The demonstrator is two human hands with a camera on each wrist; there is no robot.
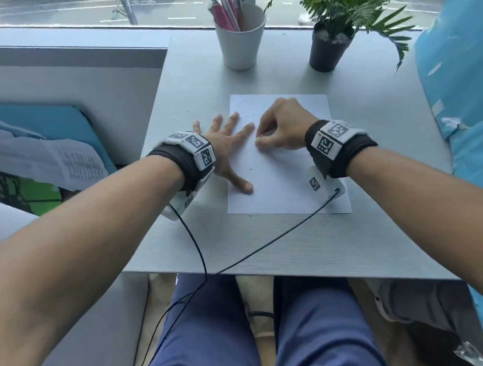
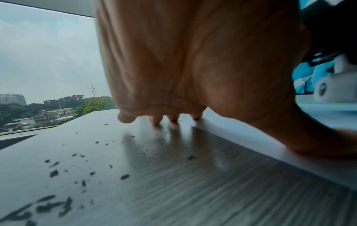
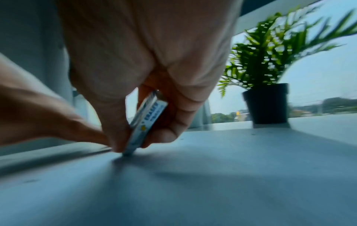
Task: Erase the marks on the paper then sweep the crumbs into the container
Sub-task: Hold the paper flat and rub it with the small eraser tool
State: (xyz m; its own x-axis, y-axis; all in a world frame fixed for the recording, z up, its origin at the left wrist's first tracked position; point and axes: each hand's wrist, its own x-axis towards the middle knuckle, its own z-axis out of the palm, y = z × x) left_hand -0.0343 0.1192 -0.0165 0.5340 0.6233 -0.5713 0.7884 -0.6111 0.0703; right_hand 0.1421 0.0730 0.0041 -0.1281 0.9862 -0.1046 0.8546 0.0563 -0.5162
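A white sheet of paper (image 1: 289, 175) lies on the grey table (image 1: 270, 248). My left hand (image 1: 228, 148) lies flat with spread fingers across the sheet's left edge, thumb on the paper. My right hand (image 1: 282, 125) pinches a small eraser (image 3: 146, 122) in a blue-and-white sleeve, its lower end pressed on the paper (image 3: 193, 183). Only a sliver of the eraser (image 1: 265, 134) shows in the head view. Dark eraser crumbs (image 2: 77, 168) lie scattered on the table left of the paper (image 2: 251, 137). A few small specks (image 1: 251, 164) dot the sheet.
A white cup (image 1: 241, 41) with pens stands at the back of the table. A black pot with a green plant (image 1: 330, 47) is to its right. Blue material (image 1: 467, 87) borders the table's right side. Two cables (image 1: 201, 263) run over the near edge.
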